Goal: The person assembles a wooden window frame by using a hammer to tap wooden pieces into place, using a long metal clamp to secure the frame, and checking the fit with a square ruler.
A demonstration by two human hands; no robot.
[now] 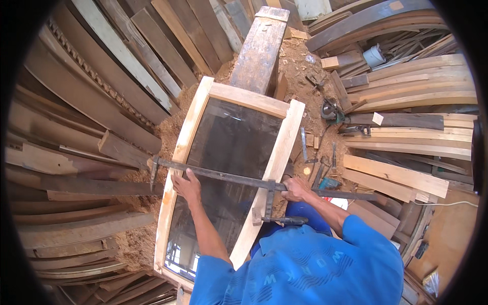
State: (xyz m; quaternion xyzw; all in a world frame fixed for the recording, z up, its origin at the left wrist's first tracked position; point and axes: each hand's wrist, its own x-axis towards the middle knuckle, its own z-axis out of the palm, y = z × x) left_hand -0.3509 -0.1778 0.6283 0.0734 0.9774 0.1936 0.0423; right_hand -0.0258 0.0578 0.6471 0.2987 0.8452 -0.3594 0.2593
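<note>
A long dark bar clamp (pixel 229 176) lies crosswise over a pale wooden frame (pixel 287 147) with a dark glass pane (pixel 239 134) in it. My left hand (pixel 188 189) rests on the frame's left rail just below the bar, thumb stretched up beside it and fingers bent over the wood. My right hand (pixel 296 189) is closed round the bar, right of the sliding jaw (pixel 270 195). The clamp's fixed jaw (pixel 153 175) stands outside the left rail. Its screw handle (pixel 291 220) hangs near my shirt, beyond the right rail.
A worn wooden bench (pixel 259 53) extends beyond the frame's far end. Planks (pixel 66 107) are stacked along the left, with more timber (pixel 412 94) at right. Sawdust covers the floor. A green power tool (pixel 331 111), a hand saw (pixel 363 130) and a white bucket (pixel 374 56) lie at right.
</note>
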